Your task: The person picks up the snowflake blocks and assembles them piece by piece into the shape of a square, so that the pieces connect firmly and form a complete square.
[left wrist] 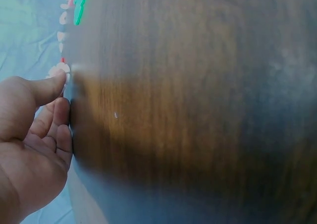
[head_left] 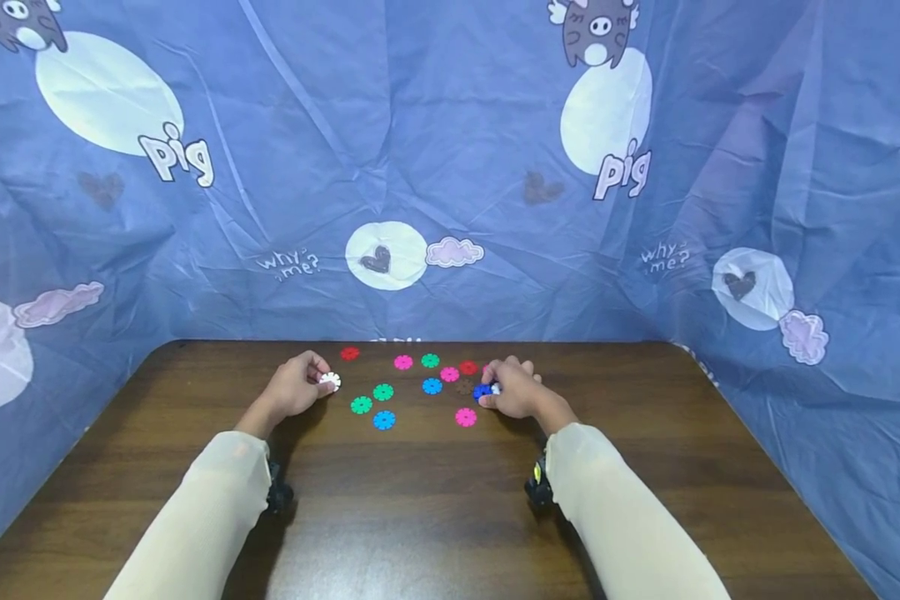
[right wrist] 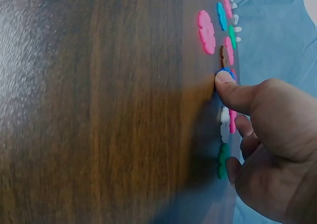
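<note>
Curtain (head_left: 450, 158) in blue w/ pig, heart & cloud prints hangs behind & both sides of brown wood-grain table (head_left: 412, 533). Person's cream sleeves, left sleeve (head_left: 195, 508) & right sleeve (head_left: 633, 508), reach in from near edge. L hand (head_left: 296, 387), at far left of the group, is mostly closed up: thumb & index pinch white disc (head_left: 333, 382) by its edge, other fingers curled under. R hand (head_left: 516, 388), at far right, is part closed: thumb on royal-blue disc (head_left: 482, 392), gripped betw. thumb & index, other fingers loosely bent; can't tell if disc is off the table. Dark wrist devices (head_left: 279, 490) sit at both cuffs.

Rest of the notched discs lie flat, spread betw. hands: red disc (head_left: 349, 353) just beyond L hand; three green, incl. near-left green disc (head_left: 361, 405); two lt blue, incl. near lt-blue disc (head_left: 384, 420); pinks, incl. near pink disc (head_left: 466, 417); second red disc (head_left: 468, 367); brown disc (head_left: 464, 387) just beside royal-blue one. R wrist view also shows second white disc (right wrist: 225, 127) & dk-green disc (right wrist: 223, 160) near R hand's loose fingers, partly hidden in head view
</note>
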Tool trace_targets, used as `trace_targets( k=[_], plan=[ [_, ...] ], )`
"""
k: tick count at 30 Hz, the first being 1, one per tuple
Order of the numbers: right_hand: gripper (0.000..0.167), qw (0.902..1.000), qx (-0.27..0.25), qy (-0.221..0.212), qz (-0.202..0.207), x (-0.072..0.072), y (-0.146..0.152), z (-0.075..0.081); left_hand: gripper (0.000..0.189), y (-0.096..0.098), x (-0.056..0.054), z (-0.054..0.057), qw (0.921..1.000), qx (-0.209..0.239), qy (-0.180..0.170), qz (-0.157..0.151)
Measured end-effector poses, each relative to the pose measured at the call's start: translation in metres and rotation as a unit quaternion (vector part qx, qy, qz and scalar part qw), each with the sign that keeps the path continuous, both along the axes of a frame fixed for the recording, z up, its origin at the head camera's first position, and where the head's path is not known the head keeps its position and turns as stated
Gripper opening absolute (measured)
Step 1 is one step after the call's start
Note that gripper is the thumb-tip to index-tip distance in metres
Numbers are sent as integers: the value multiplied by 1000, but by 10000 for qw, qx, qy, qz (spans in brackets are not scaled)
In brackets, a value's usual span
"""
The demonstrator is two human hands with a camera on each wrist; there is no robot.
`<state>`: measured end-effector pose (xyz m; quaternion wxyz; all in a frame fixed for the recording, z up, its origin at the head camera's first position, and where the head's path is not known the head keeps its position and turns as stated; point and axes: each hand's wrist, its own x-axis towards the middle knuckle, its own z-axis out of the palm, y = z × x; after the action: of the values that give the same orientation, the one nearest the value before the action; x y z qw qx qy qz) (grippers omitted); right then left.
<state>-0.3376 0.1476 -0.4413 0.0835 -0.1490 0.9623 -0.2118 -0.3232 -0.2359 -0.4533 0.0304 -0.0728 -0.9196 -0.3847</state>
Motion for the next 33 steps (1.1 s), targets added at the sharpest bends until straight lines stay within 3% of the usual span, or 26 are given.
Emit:
trace_targets(
  k=[6,11,17,21,28,33],
  plan=[
    [26,9989,-398,128,193,-1,-2,-1,17,-2,-1,-1,9996,148,111,226],
    [26,9969,-606,394,298,-1,-2,-3,19,-3,-2,-1,9975,564,59,426],
    [16,9872,-1249,871,468,2,1,-6,21,6,7,7,9925,1128,129,446],
    [14,9795,-1518,1237,469,5,4,-6,24,17,13,12,9867,1589,136,322],
    [9,9744,-1737,1311,571,15,5,-3,26,40,29,21,9699,2434,-46,32],
    [14,9716,-1853,1299,694,32,7,1,19,61,47,26,9711,2339,-30,-478]
  ],
)
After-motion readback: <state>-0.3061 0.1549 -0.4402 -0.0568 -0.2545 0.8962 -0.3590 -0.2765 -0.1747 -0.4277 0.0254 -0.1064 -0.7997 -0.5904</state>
